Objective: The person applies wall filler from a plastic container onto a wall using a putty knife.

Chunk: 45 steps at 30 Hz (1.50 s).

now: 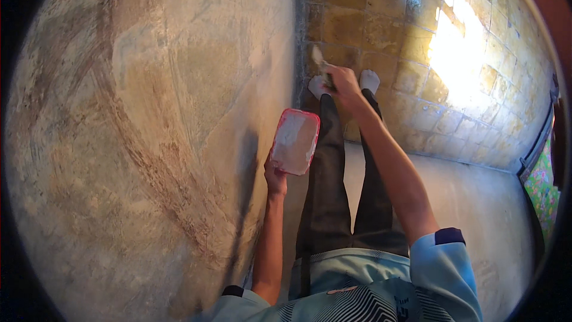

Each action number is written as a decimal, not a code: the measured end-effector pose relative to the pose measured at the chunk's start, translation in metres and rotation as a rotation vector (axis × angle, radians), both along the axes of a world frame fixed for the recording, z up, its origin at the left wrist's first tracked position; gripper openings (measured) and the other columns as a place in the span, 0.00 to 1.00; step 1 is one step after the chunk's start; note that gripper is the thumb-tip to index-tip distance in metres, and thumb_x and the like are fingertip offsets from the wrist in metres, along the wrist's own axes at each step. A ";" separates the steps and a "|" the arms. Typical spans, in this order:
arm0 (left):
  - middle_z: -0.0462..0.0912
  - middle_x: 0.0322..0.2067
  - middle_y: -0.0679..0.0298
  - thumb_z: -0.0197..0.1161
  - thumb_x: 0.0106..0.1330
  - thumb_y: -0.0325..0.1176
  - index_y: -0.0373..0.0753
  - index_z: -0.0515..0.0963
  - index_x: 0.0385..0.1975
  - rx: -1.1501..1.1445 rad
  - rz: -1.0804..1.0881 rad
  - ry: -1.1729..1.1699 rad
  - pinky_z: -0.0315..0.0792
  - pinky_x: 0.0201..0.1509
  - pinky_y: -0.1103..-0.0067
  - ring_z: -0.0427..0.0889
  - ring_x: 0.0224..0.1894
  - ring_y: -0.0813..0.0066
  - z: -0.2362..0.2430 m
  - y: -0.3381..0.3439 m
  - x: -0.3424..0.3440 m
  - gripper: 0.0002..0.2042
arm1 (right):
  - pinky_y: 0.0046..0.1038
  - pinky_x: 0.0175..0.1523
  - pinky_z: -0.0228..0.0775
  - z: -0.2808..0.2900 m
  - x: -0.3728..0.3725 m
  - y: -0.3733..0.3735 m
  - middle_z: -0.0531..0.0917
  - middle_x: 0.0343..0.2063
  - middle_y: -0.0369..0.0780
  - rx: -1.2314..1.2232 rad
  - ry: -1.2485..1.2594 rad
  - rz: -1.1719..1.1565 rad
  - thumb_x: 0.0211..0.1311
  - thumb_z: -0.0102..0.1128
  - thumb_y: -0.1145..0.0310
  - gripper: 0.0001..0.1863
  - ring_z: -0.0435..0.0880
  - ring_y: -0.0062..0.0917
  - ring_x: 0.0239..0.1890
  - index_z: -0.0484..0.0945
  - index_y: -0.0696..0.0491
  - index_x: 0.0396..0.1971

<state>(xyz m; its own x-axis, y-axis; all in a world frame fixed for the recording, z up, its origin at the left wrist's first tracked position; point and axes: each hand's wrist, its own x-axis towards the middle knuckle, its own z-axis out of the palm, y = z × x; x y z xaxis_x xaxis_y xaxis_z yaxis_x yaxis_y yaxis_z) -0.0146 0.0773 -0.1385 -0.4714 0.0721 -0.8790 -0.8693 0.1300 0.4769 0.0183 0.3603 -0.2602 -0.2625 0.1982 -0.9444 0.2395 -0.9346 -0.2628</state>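
My left hand (pixel 275 177) is closed on the near end of a rectangular tub (pixel 317 128) with a red rim. Whitish paint or paste (pixel 292 143) lies inside it, lighter in one corner. Farther off and to the right, my right hand (pixel 342 81) grips a short-handled tool (pixel 318 55) with a pale, whitish tip pointing away from me. The tip is blurred, so whether it is a brush or a putty knife does not show. That tool is apart from both the tub and the wall.
Along my left rises a rough plastered wall (pixel 179 83) with brown and grey streaks. Yellowish-brown tiles (pixel 387 27) cover the floor ahead, brightly sunlit at the right. My feet (pixel 370 80) stand on them. A flowered green cloth (pixel 541 182) shows at the right edge.
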 end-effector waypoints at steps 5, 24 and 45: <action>0.75 0.51 0.62 0.55 0.50 0.31 0.37 0.68 0.61 -0.184 0.031 -0.064 0.73 0.51 0.75 0.77 0.47 0.73 0.028 -0.035 0.013 0.32 | 0.26 0.26 0.82 0.020 -0.070 -0.038 0.73 0.22 0.37 -0.106 0.055 0.107 0.57 0.56 0.72 0.06 0.81 0.26 0.22 0.75 0.60 0.27; 0.74 0.21 0.70 0.58 0.55 0.30 0.44 0.73 0.21 -0.127 0.143 -0.022 0.67 0.36 0.79 0.72 0.27 0.79 0.043 -0.066 0.016 0.03 | 0.22 0.29 0.75 0.137 -0.064 -0.071 0.76 0.21 0.37 -0.034 0.187 0.223 0.59 0.57 0.70 0.11 0.80 0.18 0.24 0.75 0.64 0.26; 0.75 0.23 0.70 0.59 0.52 0.28 0.43 0.75 0.28 -0.224 0.221 -0.045 0.71 0.32 0.81 0.74 0.25 0.78 0.044 -0.099 0.024 0.04 | 0.22 0.22 0.68 -0.047 -0.086 -0.063 0.68 0.24 0.33 -0.206 0.243 0.080 0.64 0.49 0.64 0.25 0.69 0.18 0.17 0.64 0.44 0.63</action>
<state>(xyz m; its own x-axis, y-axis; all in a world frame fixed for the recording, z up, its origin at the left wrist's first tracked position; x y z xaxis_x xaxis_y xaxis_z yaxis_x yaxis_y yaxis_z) 0.0099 -0.0218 -0.0947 -0.4147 -0.2251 -0.8817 -0.9076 0.0335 0.4184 -0.0681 0.2977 -0.3073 -0.4917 -0.0207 -0.8705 0.2679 -0.9548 -0.1286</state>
